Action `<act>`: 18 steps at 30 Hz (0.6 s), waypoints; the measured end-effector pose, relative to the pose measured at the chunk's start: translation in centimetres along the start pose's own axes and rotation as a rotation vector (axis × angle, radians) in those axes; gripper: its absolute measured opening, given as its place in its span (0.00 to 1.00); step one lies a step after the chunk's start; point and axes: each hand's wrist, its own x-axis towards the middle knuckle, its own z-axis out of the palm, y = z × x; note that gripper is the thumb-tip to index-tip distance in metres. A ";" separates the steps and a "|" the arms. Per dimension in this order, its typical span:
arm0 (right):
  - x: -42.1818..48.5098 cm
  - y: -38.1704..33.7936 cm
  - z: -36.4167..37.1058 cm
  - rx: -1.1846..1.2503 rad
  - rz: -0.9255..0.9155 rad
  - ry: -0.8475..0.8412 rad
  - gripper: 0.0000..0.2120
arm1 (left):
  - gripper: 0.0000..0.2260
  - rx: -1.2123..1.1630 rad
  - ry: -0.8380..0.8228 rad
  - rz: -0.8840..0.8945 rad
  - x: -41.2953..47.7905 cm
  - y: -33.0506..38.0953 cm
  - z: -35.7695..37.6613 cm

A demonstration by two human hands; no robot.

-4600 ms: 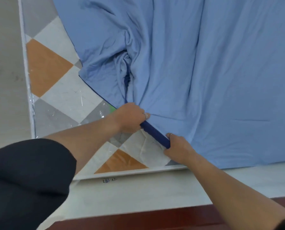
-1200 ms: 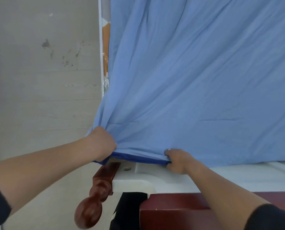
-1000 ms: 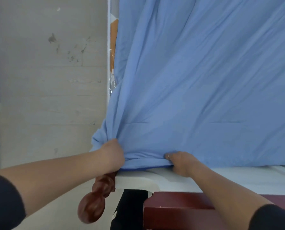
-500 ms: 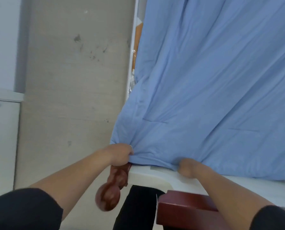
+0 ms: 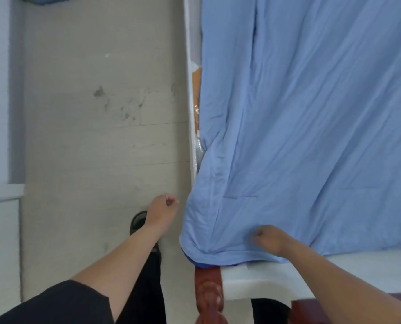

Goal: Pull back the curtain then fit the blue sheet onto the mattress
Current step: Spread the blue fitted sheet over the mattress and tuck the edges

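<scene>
The blue sheet [image 5: 311, 136] covers nearly the whole mattress, and its near left corner is wrapped down over the mattress corner, with a dark blue hem showing underneath. A narrow strip of the plastic-wrapped mattress [image 5: 196, 108] with orange patches stays bare along the left edge. My right hand [image 5: 269, 239] lies on the sheet just right of that corner, fingers curled into the fabric. My left hand [image 5: 162, 206] hovers over the floor to the left of the corner, fingers curled, clear of the sheet. No curtain is in view.
A carved red-brown bedpost [image 5: 208, 293] stands just below the sheet corner, next to the white bed board [image 5: 335, 272]. Beige floor [image 5: 89, 148] runs along the left side. A white cabinet [image 5: 0, 230] stands at far left. My black shoe [image 5: 137, 222] is under my left arm.
The sheet corner was dragged from mid-mattress to the near left corner and pulled down over it. My left hand has let go and moved left. The view swung left.
</scene>
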 end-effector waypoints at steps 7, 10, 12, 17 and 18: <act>4.3 -5.1 6.4 0.166 0.289 0.236 0.44 | 0.07 0.069 -0.569 0.081 3.8 5.6 0.8; 3.0 -6.9 6.7 0.296 0.345 0.258 0.32 | 0.08 0.278 -0.717 0.182 3.1 5.1 1.5; 1.2 -8.1 6.3 0.386 0.286 0.334 0.23 | 0.11 0.361 -0.626 0.237 2.3 5.6 1.9; -2.9 -14.2 8.0 0.423 0.044 0.191 0.48 | 0.06 0.101 -0.504 0.059 0.4 7.7 1.6; -3.4 -15.3 8.7 0.446 0.060 0.213 0.54 | 0.07 0.086 -0.561 0.056 -0.3 8.4 1.4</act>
